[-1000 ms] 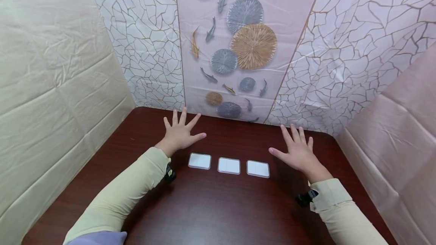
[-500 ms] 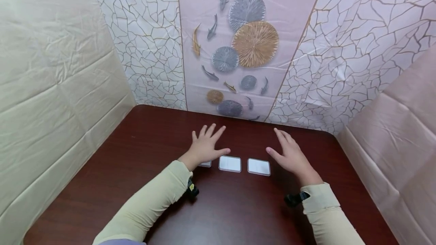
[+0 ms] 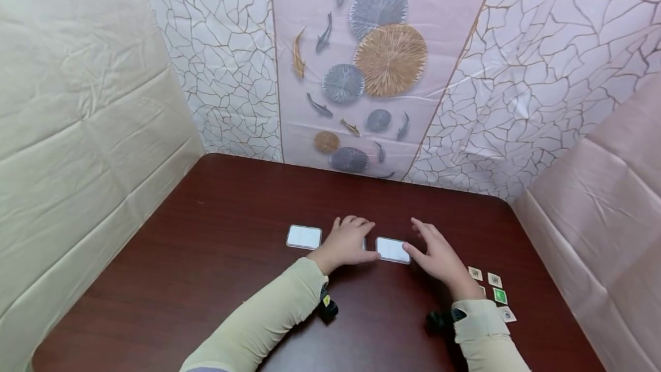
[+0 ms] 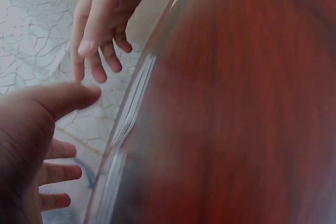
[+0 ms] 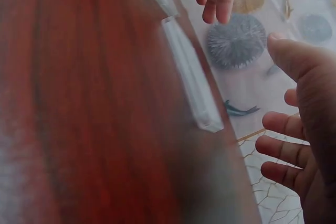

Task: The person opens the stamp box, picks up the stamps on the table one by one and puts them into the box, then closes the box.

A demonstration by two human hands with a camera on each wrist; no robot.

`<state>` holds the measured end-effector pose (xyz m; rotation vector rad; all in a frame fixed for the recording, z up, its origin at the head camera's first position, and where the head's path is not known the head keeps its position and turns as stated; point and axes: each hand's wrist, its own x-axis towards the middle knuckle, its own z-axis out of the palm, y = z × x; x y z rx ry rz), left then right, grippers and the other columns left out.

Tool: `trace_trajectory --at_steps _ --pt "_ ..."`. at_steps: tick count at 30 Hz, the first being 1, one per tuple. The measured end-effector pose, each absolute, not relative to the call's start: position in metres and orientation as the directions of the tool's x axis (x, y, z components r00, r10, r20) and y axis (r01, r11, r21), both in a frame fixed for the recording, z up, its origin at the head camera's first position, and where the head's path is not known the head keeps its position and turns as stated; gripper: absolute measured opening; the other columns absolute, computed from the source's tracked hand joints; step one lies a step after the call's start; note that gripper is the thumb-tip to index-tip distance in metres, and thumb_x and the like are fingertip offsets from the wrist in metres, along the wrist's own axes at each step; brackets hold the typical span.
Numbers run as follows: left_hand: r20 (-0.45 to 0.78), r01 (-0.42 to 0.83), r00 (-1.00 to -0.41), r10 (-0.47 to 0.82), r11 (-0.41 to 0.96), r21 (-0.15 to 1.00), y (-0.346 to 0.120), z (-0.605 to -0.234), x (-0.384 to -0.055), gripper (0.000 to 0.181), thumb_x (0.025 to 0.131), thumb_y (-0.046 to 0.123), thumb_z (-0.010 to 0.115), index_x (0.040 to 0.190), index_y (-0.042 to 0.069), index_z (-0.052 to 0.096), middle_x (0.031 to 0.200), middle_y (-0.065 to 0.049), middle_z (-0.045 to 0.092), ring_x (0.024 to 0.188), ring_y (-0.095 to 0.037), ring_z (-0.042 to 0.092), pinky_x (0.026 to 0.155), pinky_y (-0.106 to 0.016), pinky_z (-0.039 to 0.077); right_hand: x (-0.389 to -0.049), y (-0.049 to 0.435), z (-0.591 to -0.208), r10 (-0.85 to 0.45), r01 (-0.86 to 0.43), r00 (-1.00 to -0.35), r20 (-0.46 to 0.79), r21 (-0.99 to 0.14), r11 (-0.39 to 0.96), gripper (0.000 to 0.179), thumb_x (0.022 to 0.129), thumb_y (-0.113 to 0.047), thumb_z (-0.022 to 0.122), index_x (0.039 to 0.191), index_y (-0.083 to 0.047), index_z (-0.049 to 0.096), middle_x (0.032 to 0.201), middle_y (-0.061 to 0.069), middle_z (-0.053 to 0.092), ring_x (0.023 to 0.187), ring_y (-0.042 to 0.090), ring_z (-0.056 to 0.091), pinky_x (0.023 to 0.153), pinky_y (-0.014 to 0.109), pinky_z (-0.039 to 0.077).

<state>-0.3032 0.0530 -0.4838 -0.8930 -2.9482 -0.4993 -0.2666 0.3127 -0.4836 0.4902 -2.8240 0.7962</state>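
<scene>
Three flat white rectangles in clear plastic cases lie in a row on the dark red table (image 3: pixel 248 303). In the head view the left case (image 3: pixel 304 237) is fully visible. My left hand (image 3: pixel 345 243) hovers over the middle case (image 3: pixel 364 244) and hides most of it, its fingers spread and loosely bent. At the right case (image 3: pixel 391 250), the thumb of my right hand (image 3: pixel 439 257) overlaps the right edge while the other fingers point forward. Both wrist views show a gap between hands and cases, as with this clear case (image 5: pixel 191 77); neither hand holds anything.
Several small square tiles (image 3: pixel 494 279), one of them a green tile (image 3: pixel 500 295), lie beside the right wrist, partly behind the sleeve. A patterned backdrop (image 3: pixel 232 73) stands along the table's far edge, with pale cloth walls (image 3: pixel 93 159) at both sides.
My left hand has moved right, from beyond the left case to over the middle one. My right hand has come nearer and lower toward the right case. The small tiles have come into view.
</scene>
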Motion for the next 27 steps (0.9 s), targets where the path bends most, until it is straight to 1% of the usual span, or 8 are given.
trace_trajectory --at_steps 4,7,11,14,17,21,24,27 --pt "0.110 0.550 -0.834 0.541 0.794 0.261 0.066 -0.492 -0.301 0.076 0.086 0.064 0.065 0.147 0.020 0.054 0.147 0.001 0.052 0.139 -0.027 0.041 0.116 -0.061 0.026 -0.265 0.314 -0.492 -0.281 -0.374 -0.924 0.259 -0.461 0.805 0.076 0.094 -0.032 0.072 0.153 0.000 0.038 0.129 0.021 0.055 0.115 0.040 0.057 0.094 0.058 0.048" --pt "0.108 0.548 -0.835 0.539 0.798 0.252 0.073 -0.496 -0.302 0.076 0.086 0.065 0.065 0.146 0.019 0.056 0.146 0.002 0.053 0.138 -0.027 0.042 0.117 -0.060 0.024 -0.264 0.314 -0.497 -0.286 -0.375 -0.924 0.255 -0.447 0.812 0.080 0.090 -0.034 0.076 0.153 -0.001 0.039 0.128 0.019 0.055 0.113 0.038 0.056 0.093 0.056 0.048" --pt "0.103 0.550 -0.833 0.543 0.798 0.244 0.079 -0.498 -0.303 0.075 0.086 0.063 0.067 0.145 0.019 0.056 0.146 0.002 0.053 0.138 -0.026 0.042 0.118 -0.060 0.023 -0.263 0.312 -0.501 -0.287 -0.363 -0.929 0.233 -0.426 0.829 0.087 0.086 -0.039 0.080 0.154 -0.004 0.039 0.132 0.018 0.054 0.119 0.038 0.050 0.097 0.057 0.045" --pt "0.096 0.558 -0.829 0.552 0.797 0.233 0.082 -0.499 -0.302 0.073 0.086 0.062 0.068 0.144 0.018 0.058 0.146 0.002 0.053 0.138 -0.025 0.042 0.118 -0.058 0.022 -0.262 0.311 -0.504 -0.289 -0.356 -0.932 0.218 -0.406 0.842 0.088 0.084 -0.041 0.081 0.153 -0.004 0.040 0.135 0.019 0.053 0.124 0.039 0.045 0.099 0.059 0.043" --pt "0.104 0.566 -0.823 0.558 0.795 0.217 0.084 -0.500 -0.302 0.070 0.087 0.060 0.068 0.141 0.017 0.061 0.144 0.001 0.054 0.137 -0.024 0.043 0.119 -0.054 0.023 -0.261 0.310 -0.506 -0.294 -0.357 -0.932 0.213 -0.392 0.848 0.084 0.084 -0.040 0.081 0.151 -0.004 0.045 0.135 0.020 0.053 0.122 0.039 0.045 0.098 0.059 0.044" --pt "0.144 0.585 -0.811 0.567 0.787 0.196 0.083 -0.504 -0.304 0.063 0.088 0.058 0.068 0.134 0.016 0.066 0.138 0.001 0.057 0.135 -0.021 0.045 0.120 -0.049 0.024 -0.262 0.310 -0.510 -0.314 -0.380 -0.922 0.228 -0.359 0.853 0.072 0.087 -0.036 0.080 0.146 -0.004 0.053 0.132 0.019 0.053 0.118 0.038 0.047 0.095 0.057 0.044" --pt "0.181 0.610 -0.792 0.583 0.770 0.189 0.081 -0.509 -0.306 0.060 0.088 0.059 0.068 0.130 0.015 0.068 0.134 0.001 0.058 0.133 -0.020 0.047 0.120 -0.048 0.025 -0.264 0.309 -0.514 -0.327 -0.396 -0.914 0.242 -0.341 0.853 0.065 0.087 -0.032 0.079 0.142 -0.005 0.057 0.128 0.016 0.054 0.117 0.037 0.048 0.095 0.056 0.044" --pt "0.207 0.635 -0.771 0.603 0.752 0.176 0.079 -0.513 -0.309 0.061 0.087 0.060 0.068 0.128 0.015 0.069 0.130 0.001 0.059 0.130 -0.020 0.047 0.120 -0.049 0.026 -0.265 0.310 -0.515 -0.345 -0.418 -0.903 0.255 -0.345 0.840 0.060 0.088 -0.029 0.079 0.139 -0.004 0.059 0.125 0.016 0.055 0.116 0.036 0.048 0.094 0.056 0.045"
